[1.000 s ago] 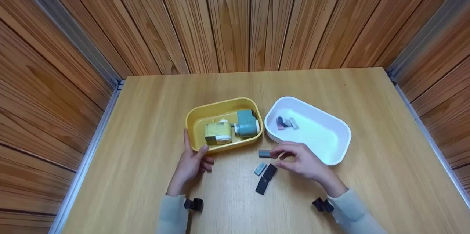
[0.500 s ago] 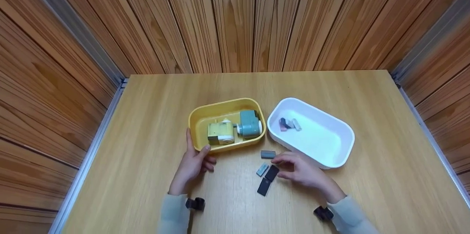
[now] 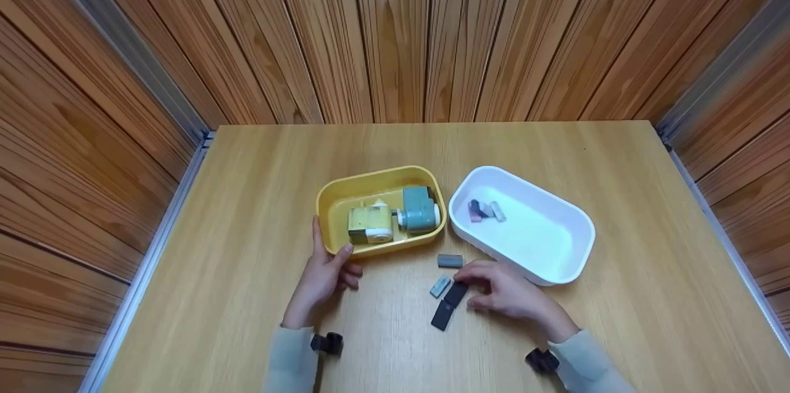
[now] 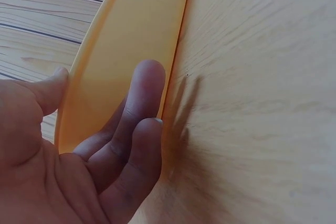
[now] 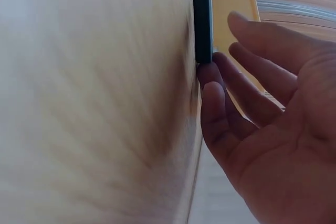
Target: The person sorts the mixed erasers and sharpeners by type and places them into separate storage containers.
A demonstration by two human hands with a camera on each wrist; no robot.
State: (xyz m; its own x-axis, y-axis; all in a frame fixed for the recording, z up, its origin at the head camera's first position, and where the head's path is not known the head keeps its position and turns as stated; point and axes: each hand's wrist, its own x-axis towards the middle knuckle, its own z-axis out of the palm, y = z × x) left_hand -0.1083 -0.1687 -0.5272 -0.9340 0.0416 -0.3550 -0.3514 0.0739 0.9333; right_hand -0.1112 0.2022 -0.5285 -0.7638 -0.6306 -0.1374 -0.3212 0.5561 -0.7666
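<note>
My left hand [image 3: 318,285] holds a corner of the yellow tub [image 3: 336,186], thumb at the front rim and index finger along the left side. In the left wrist view its other fingers [image 4: 147,87] bend beside the outer wall. Two black blocks [image 3: 455,294] lie end to end on the table. At the far block, the fingertips of my right hand [image 3: 509,294] touch or nearly touch it; the thumb is apart. Beside these lie a small light-blue block [image 3: 440,287] and a grey block [image 3: 450,261]. The small blocks look like erasers.
A yellow-green device [image 3: 369,220] and a teal device [image 3: 418,209], both with white round parts, lie in the tub. The white tub [image 3: 555,245] stands to its right, with several small pieces [image 3: 486,210] inside. A wooden wall [image 3: 395,35] rises behind the table.
My right hand has lowered slightly, from near the grey block toward the black blocks. The left hand keeps its hold on the yellow tub. The head view has shifted slightly.
</note>
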